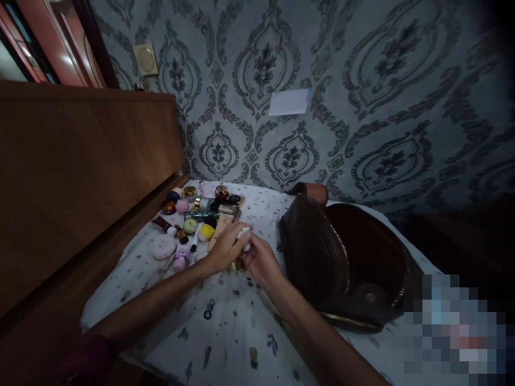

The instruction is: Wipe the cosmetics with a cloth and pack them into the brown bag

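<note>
My left hand (227, 248) and my right hand (262, 260) meet over the printed sheet (225, 316). Between their fingers is a small white object (244, 232), mostly covered, so its kind does not show. Both hands are closed around it. Just under my right hand lies a small gold-coloured item (240, 264). Beside my left hand are a beige tube (220, 228), a yellow-lidded jar (206, 231) and a purple-and-pink bottle (182, 258). A round pale compact (163, 246) sits further left, with a dark red tube (164, 225) behind it.
More jars and bottles, among them a pink jar (182, 206), cluster towards the wall. A dark brown bag (309, 252) stands gaping on the right. A wooden panel (88, 177) borders the left side. White paper (288, 102) hangs on the patterned wall (265, 59).
</note>
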Available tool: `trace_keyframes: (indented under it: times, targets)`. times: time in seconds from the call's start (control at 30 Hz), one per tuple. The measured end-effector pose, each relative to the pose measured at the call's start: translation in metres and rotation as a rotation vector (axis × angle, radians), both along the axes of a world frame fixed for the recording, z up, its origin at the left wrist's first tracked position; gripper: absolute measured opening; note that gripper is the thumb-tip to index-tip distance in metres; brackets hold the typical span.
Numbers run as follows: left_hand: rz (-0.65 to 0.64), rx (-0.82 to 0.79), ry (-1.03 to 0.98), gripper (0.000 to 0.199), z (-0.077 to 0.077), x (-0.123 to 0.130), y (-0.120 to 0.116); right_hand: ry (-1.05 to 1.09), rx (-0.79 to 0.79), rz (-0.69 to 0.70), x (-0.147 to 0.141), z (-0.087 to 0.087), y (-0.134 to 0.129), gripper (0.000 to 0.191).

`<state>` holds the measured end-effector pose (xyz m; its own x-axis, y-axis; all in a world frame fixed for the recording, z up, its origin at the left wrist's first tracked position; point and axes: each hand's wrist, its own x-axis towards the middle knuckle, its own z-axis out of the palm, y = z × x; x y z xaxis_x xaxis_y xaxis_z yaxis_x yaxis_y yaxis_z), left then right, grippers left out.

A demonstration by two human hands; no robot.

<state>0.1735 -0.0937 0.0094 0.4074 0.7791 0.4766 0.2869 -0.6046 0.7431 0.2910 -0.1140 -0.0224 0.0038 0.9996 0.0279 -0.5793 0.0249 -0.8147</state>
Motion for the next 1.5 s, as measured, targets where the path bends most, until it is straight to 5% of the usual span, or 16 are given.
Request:
trace_keyframes:
  times: [0.17,0.37,0.6,0.8,1.03,1.13,1.3,1.5]
  targets:
    - [0.017,0.102,0.168,0.034,-0.005,-0.013,-0.004,0.118,-0.044,-0.037,0.006,-0.007,0.018,0.013]
    - [0.057,0.108,0.24,0.019,-0.002,-0.016,0.012,0.004,0.014,-0.141,0.0,-0.019,0.011,0.027]
    - [0.299,0.15,0.563,0.026,0.023,-0.01,0.11,-0.227,0.046,-0.406,0.014,-0.032,0.01,0.028]
    - [0.353,0.104,0.661,0.015,0.007,-0.006,0.173,-0.643,0.144,-0.56,0.017,-0.049,0.019,0.023]
    - [0.189,0.094,0.736,0.013,-0.001,-0.026,0.201,-1.255,0.361,-0.442,0.004,-0.051,0.008,0.026]
    - [0.197,0.089,0.722,0.019,0.004,-0.036,0.214,-1.235,0.352,-0.395,0.003,-0.045,0.004,0.028]
    - [0.404,0.089,0.666,0.026,0.01,-0.045,0.229,-1.026,0.275,-0.463,0.008,-0.051,0.011,0.031]
    - [0.461,0.077,0.702,0.025,0.012,-0.026,0.236,-1.075,0.276,-0.359,0.002,-0.062,0.015,0.045]
